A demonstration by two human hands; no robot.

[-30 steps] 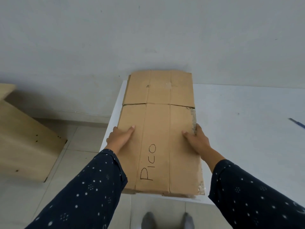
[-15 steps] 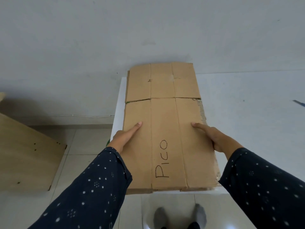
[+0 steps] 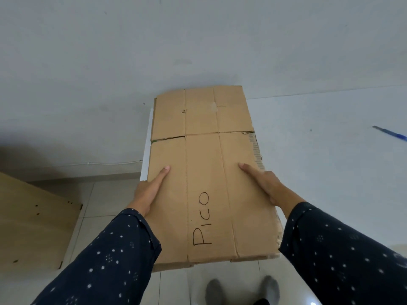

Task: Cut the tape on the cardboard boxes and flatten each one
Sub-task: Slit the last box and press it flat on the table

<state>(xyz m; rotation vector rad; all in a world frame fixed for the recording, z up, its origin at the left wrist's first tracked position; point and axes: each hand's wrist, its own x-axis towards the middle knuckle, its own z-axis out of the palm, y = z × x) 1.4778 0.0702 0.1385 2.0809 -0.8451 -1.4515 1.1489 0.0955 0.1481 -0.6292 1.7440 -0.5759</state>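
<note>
A flattened cardboard box (image 3: 204, 155) with "PICO" written on it lies lengthwise over the left end of the white table (image 3: 319, 168). Its near end sticks out past the table's front edge. My left hand (image 3: 147, 192) holds the box's left edge, with one digit stretched out on top and the other fingers hidden below. My right hand (image 3: 266, 183) holds the right edge the same way, just below a strip of torn corrugation. A slit crosses the box between its far flaps and its main panels.
A blue-handled cutter (image 3: 389, 133) lies on the table at the far right. A wooden board (image 3: 33, 221) leans low on the left above the tiled floor. The grey wall stands right behind the table. My feet (image 3: 240, 291) show below the box.
The box has come nearer to me and its near end now overhangs the table more. Both hands slid from lying on top to the side edges.
</note>
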